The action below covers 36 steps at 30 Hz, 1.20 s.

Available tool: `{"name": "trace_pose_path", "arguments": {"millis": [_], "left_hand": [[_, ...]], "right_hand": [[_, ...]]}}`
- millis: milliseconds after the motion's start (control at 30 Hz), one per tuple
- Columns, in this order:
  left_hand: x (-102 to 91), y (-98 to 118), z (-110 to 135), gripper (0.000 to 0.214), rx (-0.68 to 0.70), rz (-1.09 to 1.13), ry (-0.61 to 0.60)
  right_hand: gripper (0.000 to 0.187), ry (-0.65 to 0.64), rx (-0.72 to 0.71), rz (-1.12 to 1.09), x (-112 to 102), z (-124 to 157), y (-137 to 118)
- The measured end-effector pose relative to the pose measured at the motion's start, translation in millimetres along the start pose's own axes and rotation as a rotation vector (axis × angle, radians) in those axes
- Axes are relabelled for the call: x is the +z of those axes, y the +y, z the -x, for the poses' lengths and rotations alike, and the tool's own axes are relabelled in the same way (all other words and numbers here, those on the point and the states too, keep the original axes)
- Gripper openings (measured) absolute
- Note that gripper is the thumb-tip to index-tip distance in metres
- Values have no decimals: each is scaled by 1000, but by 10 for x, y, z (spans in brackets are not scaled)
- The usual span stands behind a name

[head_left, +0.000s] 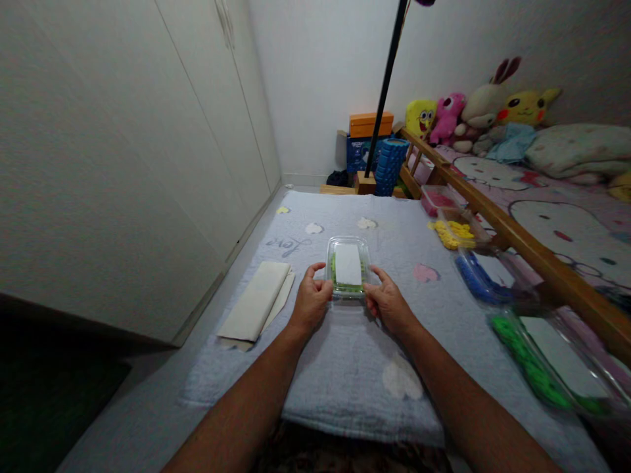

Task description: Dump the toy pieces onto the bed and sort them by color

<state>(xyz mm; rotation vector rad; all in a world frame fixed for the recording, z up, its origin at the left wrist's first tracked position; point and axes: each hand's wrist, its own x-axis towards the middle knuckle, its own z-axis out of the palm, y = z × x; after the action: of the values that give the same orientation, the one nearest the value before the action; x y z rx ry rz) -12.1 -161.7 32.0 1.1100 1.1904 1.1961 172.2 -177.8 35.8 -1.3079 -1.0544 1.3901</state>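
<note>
Between my two hands, a clear plastic box (349, 289) holds small light-green pieces, and a blank white card (348, 264) shows at its top. My left hand (314, 297) grips the near left side of the box, thumb at the corner and index finger along the edge. On the opposite side my right hand (388, 299) pinches the near right edge in the same way. The box is over the middle of the cloth-covered table; I cannot tell whether its base touches the cloth.
Folded cream paper (256, 299) lies left of my hands on the blue-grey cloth (340, 368). Along the right edge stand boxes with green pieces (530, 361), blue pieces (476, 276), yellow pieces (453, 233) and red-pink contents (437, 199). A wooden bed rail (522, 243) runs beside them.
</note>
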Motion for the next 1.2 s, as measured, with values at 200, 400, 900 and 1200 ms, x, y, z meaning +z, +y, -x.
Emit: {"name": "trace_pose_path", "arguments": {"millis": [200, 400, 900, 1200], "left_hand": [[-6, -41, -13, 54, 7, 21, -11], [-15, -48, -10, 56, 5, 46, -26], [12, -48, 1, 58, -14, 44, 1], [8, -53, 17, 53, 7, -28, 8]], "right_hand": [[96, -13, 1, -21, 3, -4, 5], [99, -23, 9, -34, 6, 6, -16], [97, -26, 25, -36, 3, -25, 16], [96, 21, 17, -53, 49, -13, 12]]}}
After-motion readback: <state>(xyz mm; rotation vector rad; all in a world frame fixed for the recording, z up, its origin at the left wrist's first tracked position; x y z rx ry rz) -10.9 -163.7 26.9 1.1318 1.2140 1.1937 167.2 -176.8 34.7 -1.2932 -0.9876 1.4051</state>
